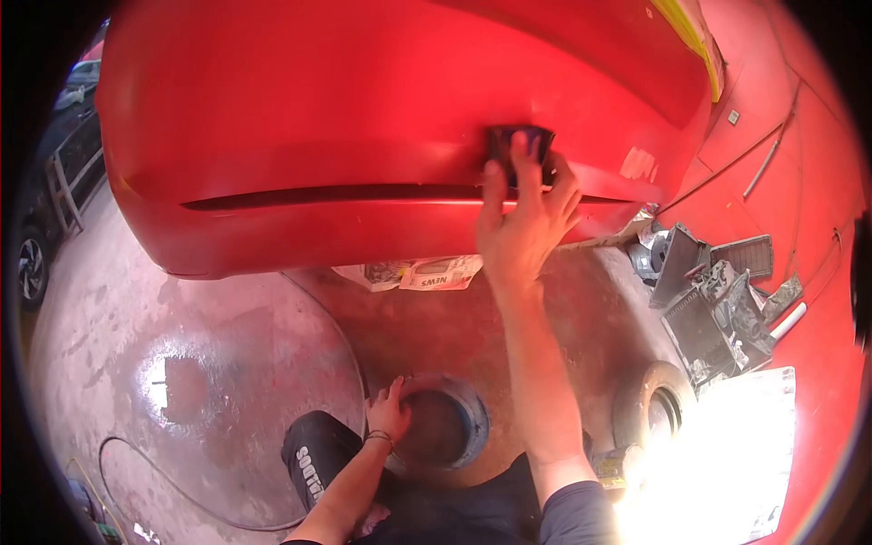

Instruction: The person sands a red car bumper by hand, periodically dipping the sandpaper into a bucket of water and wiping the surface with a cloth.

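Observation:
My right hand (529,218) presses a dark square pad (509,145) against the red car bumper (345,118), its fingers spread over the pad. The pad sits just above the long dark slot (300,195) in the lower bumper. Down by my knee, my left hand (389,413) has its fingers stretched out and nothing in them. It is beside the rim of a round dark bucket (477,422) on the floor, and the fingertips overlap that rim in this view. A band circles my left wrist.
Newspaper sheets (442,272) lie under the bumper. To the right are a tire (649,409), a heap of dark car parts (718,309) and a glaring white sheet (758,445). A hose (182,504) loops over the wet floor at left. Another car (54,200) stands far left.

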`<state>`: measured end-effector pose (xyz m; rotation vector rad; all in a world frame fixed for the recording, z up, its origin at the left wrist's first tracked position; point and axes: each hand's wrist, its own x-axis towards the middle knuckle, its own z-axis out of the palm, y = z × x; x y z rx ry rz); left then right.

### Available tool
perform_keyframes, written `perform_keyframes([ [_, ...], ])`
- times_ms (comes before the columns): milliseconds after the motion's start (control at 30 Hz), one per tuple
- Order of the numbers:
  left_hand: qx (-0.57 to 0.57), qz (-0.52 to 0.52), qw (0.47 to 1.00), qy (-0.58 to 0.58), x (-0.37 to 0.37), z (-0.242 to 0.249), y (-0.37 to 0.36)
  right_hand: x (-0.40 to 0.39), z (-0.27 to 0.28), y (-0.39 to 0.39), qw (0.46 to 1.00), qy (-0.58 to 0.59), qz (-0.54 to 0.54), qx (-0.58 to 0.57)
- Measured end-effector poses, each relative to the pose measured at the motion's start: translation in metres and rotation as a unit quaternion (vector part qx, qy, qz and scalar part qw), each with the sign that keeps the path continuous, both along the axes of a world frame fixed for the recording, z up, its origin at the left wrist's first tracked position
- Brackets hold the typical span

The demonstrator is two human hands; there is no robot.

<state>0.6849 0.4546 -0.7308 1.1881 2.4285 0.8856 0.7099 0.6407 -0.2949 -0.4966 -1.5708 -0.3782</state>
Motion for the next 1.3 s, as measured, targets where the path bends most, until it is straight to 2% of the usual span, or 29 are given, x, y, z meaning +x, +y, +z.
perform_keyframes([
  [100, 0.045, 0.015, 0.999, 0.004, -0.002, -0.011, 0.001, -0.003, 0.045, 0.022, 0.999, 0.034, -0.029, -0.013],
  [233, 0.044, 0.024, 0.999, 0.002, 0.0, -0.006, 0.002, -0.004, 0.012, 0.0, 1.0, 0.009, -0.017, -0.02],
  [333, 0.03, 0.023, 0.999, 0.008, 0.001, -0.004, -0.004, -0.009, 0.033, 0.018, 0.998, 0.035, -0.048, -0.014],
  [400, 0.033, 0.022, 0.999, -0.017, 0.0, 0.005, -0.001, -0.013, 0.025, 0.002, 1.0, 0.002, -0.017, 0.008],
  [467, 0.026, 0.028, 0.999, -0.003, -0.001, -0.008, 0.002, -0.011, 0.025, -0.001, 0.999, -0.023, -0.013, 0.021],
  [567, 0.027, 0.028, 0.999, 0.013, -0.001, -0.01, 0.003, -0.004, 0.036, 0.025, 0.993, 0.087, -0.03, -0.078],
  [600, 0.028, 0.027, 0.999, 0.016, 0.001, -0.01, 0.0, -0.012, 0.037, 0.024, 0.992, 0.093, -0.054, -0.064],
  [700, 0.036, 0.016, 0.999, 0.006, 0.0, -0.009, 0.001, -0.011, 0.023, 0.005, 0.999, -0.004, -0.017, 0.033],
  [733, 0.036, 0.017, 0.999, 0.005, -0.002, -0.008, 0.001, -0.002, 0.028, 0.013, 0.998, -0.021, -0.043, 0.035],
  [833, 0.025, 0.02, 0.999, 0.0, 0.003, -0.011, -0.002, -0.005, 0.033, 0.02, 0.994, 0.065, -0.043, -0.078],
  [933, 0.02, 0.022, 0.999, 0.011, 0.001, -0.008, -0.001, -0.007, 0.026, 0.008, 1.0, 0.0, -0.026, 0.017],
  [1033, 0.025, 0.021, 0.999, 0.008, 0.003, -0.009, 0.001, -0.001, 0.035, 0.019, 0.995, 0.063, -0.046, -0.058],
  [1133, 0.013, 0.023, 1.0, 0.003, 0.001, -0.005, 0.001, -0.01, 0.026, -0.004, 1.0, 0.0, -0.025, -0.01],
  [1300, 0.012, 0.016, 1.0, -0.001, 0.003, 0.005, -0.004, -0.012, 0.025, 0.005, 0.999, 0.035, -0.03, -0.023],
])
